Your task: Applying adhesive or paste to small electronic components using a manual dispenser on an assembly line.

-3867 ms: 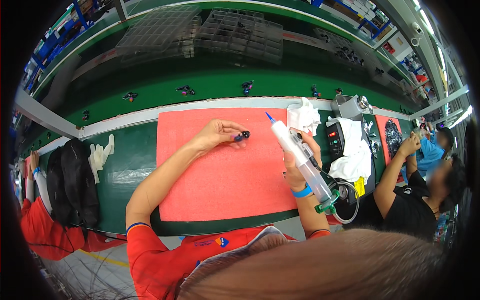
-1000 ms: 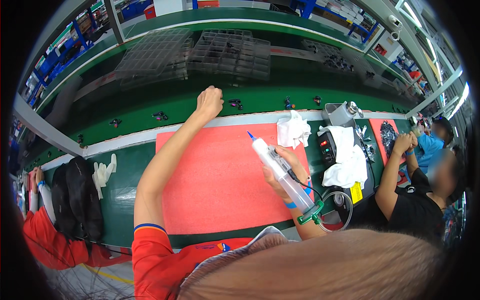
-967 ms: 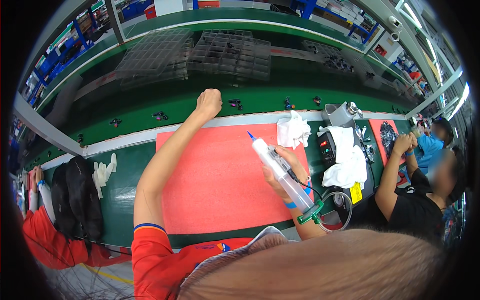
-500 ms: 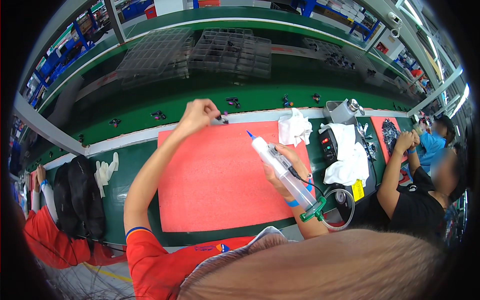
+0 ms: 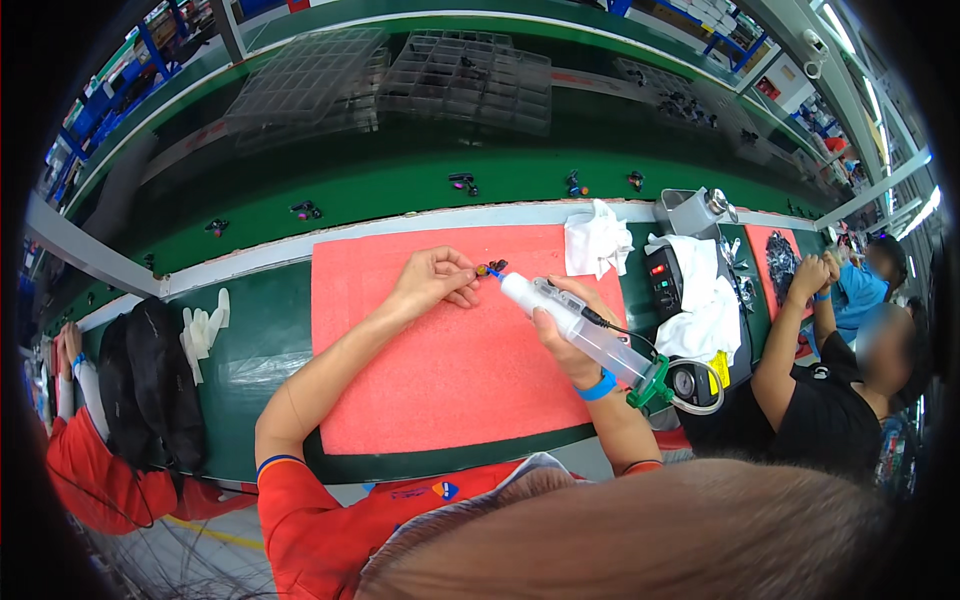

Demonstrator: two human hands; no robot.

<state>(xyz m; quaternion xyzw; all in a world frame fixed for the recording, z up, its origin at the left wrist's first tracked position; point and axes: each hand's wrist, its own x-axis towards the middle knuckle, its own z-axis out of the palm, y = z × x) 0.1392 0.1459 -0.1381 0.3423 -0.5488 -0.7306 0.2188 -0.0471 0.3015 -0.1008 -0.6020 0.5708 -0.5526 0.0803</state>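
Observation:
My left hand [image 5: 436,279] is closed in a pinch on a small dark part with an orange spot [image 5: 490,268], held just above the pink foam mat [image 5: 420,390]. My right hand [image 5: 572,345] wraps around a glue dispensing syringe [image 5: 524,292], a thick translucent barrel with a green cap and a hose at its rear. Its blue tip meets the small part, or nearly so; I cannot tell whether they touch. Part of the small part is hidden by my left fingers.
Several similar small parts [image 5: 463,184] lie along the green belt beyond the mat. To the right are a white cloth [image 5: 597,240], a black dispenser box [image 5: 662,287] and a metal bottle [image 5: 697,212]. White gloves [image 5: 203,333] and a black bag [image 5: 160,385] lie left. Co-workers sit on both sides.
My left hand has come back from the mat's far edge toward the middle, bringing the small part to the syringe tip. My right hand still grips the syringe, shifted slightly.

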